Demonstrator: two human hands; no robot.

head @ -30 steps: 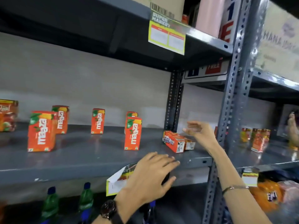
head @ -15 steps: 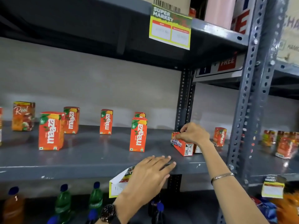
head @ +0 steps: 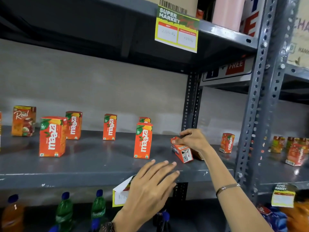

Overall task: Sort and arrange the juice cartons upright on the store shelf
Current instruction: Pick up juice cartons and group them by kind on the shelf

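Several orange Maaza cartons stand upright on the grey shelf (head: 93,164): a large one at the left (head: 52,136), one behind it (head: 73,125), one at mid shelf (head: 109,127), and one nearer the front (head: 143,141) with another half hidden behind it (head: 144,120). A Real carton (head: 23,121) stands at the far left. My right hand (head: 194,139) grips a tipped carton (head: 183,152) lying on the shelf. Beyond the hand another small carton (head: 227,143) stands upright. My left hand (head: 150,190) hovers at the shelf's front edge, fingers spread, holding nothing.
A perforated grey upright (head: 255,114) divides the shelf from the neighbouring bay, where more cartons (head: 294,153) stand. Price tags hang from the upper shelf (head: 177,29) and the shelf edge (head: 121,193). Green and orange bottles (head: 64,213) stand on the shelf below.
My right hand reached down onto the lying carton and closed on it. The view shifted right and closer. My left hand stayed at the shelf edge.
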